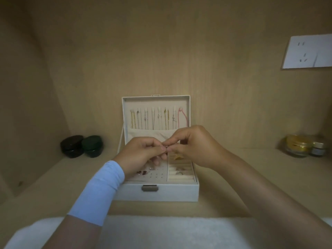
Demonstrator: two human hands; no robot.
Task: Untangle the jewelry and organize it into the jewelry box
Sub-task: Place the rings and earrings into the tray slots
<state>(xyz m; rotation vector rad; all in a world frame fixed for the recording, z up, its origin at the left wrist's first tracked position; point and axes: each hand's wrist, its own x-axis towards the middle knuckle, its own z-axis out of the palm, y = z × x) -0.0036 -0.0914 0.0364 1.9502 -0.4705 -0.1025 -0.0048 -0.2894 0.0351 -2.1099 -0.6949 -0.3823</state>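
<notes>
Just over jewelry box (pixel 170 194), jars (pixel 298 146) aside: left hand (pixel 142 153), right hand (pixel 195 146), fingers (pixel 161 149) pinching trinket (pixel 166 146).

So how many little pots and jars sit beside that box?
4: a black pot and a dark green pot left of the jewelry box; a gold-lidded glass jar and a smaller jar right of it.
</notes>
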